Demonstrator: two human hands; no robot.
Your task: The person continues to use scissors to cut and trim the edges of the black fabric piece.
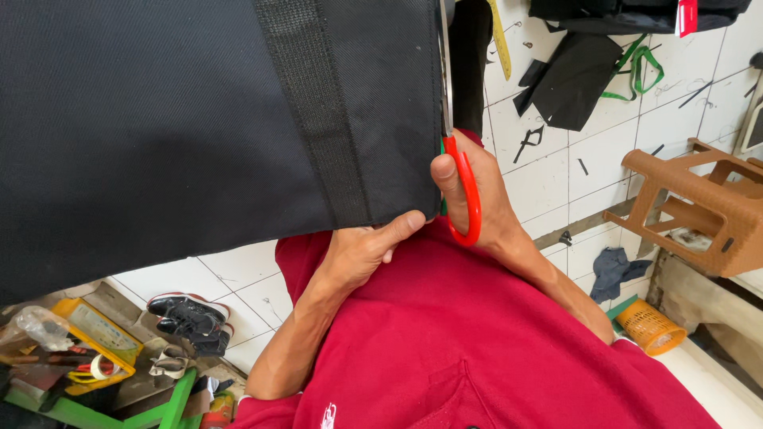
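Black woven fabric panel (pixel 159 119), stiff and coarse, with a darker webbing strap (pixel 318 111) sewn down it, fills the upper left of the head view, held up in front of a person in a red shirt (pixel 477 342); the left hand (pixel 362 250) pinches the panel's lower right corner, thumb pressed flat against the cloth and fingers curled behind it; the right hand (pixel 477 199) is closed through the loops of red-handled steel scissors (pixel 457 159), thumb in one loop, just beside the left hand and touching the panel's right edge; the scissors' long axis runs nearly straight up the frame, handles low, blades pointing up and away from the body along that edge, so the cloth lies to the left of the blades and the right hand is nearer the cutting line; whether the blades are parted cannot be told; below on the white tiled floor (pixel 548 183) lie black offcuts (pixel 572 79), a brown plastic stool (pixel 699 202) on its side and an orange basket (pixel 650 326).
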